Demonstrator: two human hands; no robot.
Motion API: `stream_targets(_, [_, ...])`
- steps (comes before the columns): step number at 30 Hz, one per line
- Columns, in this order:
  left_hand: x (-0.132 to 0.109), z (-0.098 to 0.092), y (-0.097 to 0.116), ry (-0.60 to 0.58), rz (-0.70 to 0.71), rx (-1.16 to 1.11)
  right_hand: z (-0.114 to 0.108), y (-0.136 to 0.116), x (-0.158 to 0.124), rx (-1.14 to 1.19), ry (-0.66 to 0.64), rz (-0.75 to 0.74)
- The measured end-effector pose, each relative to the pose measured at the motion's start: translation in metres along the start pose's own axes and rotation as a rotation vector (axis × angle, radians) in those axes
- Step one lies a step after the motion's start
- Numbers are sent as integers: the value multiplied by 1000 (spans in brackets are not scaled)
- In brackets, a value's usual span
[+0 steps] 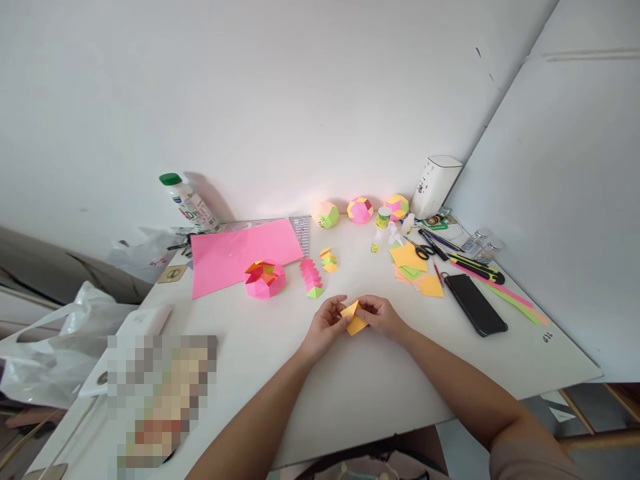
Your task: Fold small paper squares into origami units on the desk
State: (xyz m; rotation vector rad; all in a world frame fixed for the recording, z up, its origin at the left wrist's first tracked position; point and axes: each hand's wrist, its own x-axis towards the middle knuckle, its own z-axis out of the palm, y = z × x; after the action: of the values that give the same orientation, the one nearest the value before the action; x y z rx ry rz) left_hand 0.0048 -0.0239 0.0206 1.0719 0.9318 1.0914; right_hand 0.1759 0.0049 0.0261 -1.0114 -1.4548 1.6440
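Between my two hands is a folded orange paper piece, held just above the white table. My left hand pinches its left side with thumb and fingers. On the right side, my right hand grips the upper edge. Beyond my left hand lie a row of pink folded units with a green one at the near end, and a short stack of orange and green units. A partly built pink paper ball with an open top sits further left. Orange and green paper squares lie beyond my right hand.
Three finished paper balls line the wall. A glue stick, scissors, a cutter and a black phone lie right. Pink paper and a bottle stand back left; a pixelated object lies near left.
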Motion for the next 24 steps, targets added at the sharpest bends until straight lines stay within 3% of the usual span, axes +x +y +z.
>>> stream_targets(11, [3,-1,7,119,-4,-84,0,-2,0,-20,1,24])
stream_targets(15, [2,0,6,91,1,-59,-2,-2,1,-21,35,38])
stream_targets(20, [-4,4,8,-25,-61,40,-2,-3,1,40,43,-16])
stream_targets(24, [-5,6,7,5,-71,109,-2,-1,2,34,60,-6])
